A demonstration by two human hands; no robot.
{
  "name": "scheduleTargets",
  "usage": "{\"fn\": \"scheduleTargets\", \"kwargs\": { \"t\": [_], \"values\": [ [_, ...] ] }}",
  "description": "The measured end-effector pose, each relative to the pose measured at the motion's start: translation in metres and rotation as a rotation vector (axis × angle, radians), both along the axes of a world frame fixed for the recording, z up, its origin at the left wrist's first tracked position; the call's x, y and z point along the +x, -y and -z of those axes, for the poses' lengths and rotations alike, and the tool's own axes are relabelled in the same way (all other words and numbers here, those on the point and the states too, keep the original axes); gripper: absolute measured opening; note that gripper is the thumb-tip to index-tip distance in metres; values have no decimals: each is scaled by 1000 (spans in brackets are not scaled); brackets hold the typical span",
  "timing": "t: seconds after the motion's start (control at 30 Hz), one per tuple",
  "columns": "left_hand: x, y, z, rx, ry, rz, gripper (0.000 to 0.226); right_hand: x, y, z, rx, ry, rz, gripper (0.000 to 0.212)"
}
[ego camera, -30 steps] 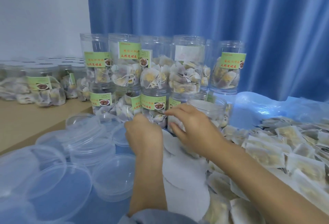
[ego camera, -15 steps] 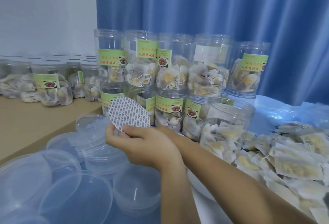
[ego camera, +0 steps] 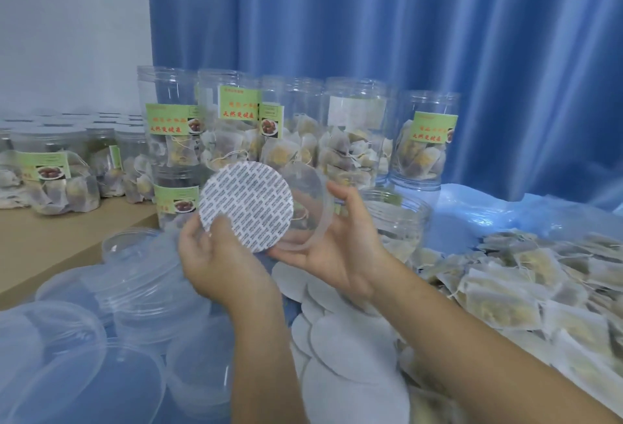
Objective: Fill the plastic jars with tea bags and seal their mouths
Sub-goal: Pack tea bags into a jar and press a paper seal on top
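Lower stacked jars [ego camera: 175, 201] half hidden behind seal disc [ego camera: 246, 204]

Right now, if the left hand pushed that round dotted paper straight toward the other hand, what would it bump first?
Probably the clear lid that the right hand holds: the left hand pinches the seal liner right beside it, already overlapping its rim, though depth is unclear.

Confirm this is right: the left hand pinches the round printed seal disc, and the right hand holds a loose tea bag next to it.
Not quite. The left hand does pinch the round printed seal disc, but the right hand holds a clear plastic lid, not a tea bag. The head view shows the lid's rim in its fingers, just behind the disc. The loose tea bags lie in a pile to the right.
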State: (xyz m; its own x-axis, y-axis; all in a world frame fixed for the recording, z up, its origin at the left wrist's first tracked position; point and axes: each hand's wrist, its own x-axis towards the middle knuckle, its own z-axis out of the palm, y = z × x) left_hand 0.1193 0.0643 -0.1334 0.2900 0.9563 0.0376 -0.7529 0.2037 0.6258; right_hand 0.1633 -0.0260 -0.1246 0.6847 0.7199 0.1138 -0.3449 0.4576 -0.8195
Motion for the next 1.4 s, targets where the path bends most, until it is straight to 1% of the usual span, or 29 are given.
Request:
{"fn": "scheduleTargets", "kwargs": {
  "t": [0.07,0.1,0.17,0.2,0.23,0.3,0.33,0.4,0.47,0.5,0.6,0.67,0.77,0.83,0.9,1.0,1.1,1.17,1.2,1.27,1.33,1.4],
  "values": [
    [1,6,0,82,18,52,24,-2,11,1,86,79,-51,56],
    [1,10,-1,156,-12,58,24,-4,17,0,116,105,-58,54],
    [-1,19,-5,267,-41,57,24,-5,24,-2,150,180,-28,47],
    [-2,23,-6,311,-33,49,25,-6,26,-2,153,233,19,46],
    [-1,27,-8,353,-27,34,26,-6,27,-2,149,280,74,52],
    [-3,36,-14,425,-24,-20,27,-4,32,-5,89,359,187,74],
    [-3,40,-17,461,-23,-56,28,-4,35,-8,55,421,243,80],
    [-5,46,-22,537,-32,-133,30,-4,40,-11,-19,522,381,82],
    [-4,46,-24,621,-64,-155,31,-6,45,-14,-60,586,455,88],
    [-4,46,-26,658,-80,-117,31,-7,46,-15,-71,609,471,90],
    [-5,50,-28,740,-87,112,33,-13,51,-21,-108,659,493,84],
    [-7,55,-31,725,-83,228,26,-15,56,-26,-115,691,520,89],
    [-9,60,-36,572,8,349,20,-15,64,-32,-178,753,591,97],
    [-10,62,-40,520,36,416,20,-15,70,-35,-260,807,653,95],
    [-10,65,-43,507,59,502,20,-15,74,-37,-377,899,729,94],
    [-11,65,-44,499,106,636,20,-15,83,-44,-558,1078,851,102],
    [-13,63,-44,540,110,730,18,-16,90,-50,-634,1217,884,106],
    [-12,63,-43,526,139,809,30,-17,94,-52,-683,1292,909,102],
    [-11,63,-42,529,158,857,35,-17,96,-52,-707,1300,931,100],
    [-12,65,-42,601,166,932,38,-14,100,-53,-765,1269,1000,97],
    [-14,68,-43,654,108,985,46,-8,106,-52,-838,1229,1058,94],
    [-9,69,-37,597,43,992,53,-1,110,-50,-928,1198,1079,92]
  ]
}}
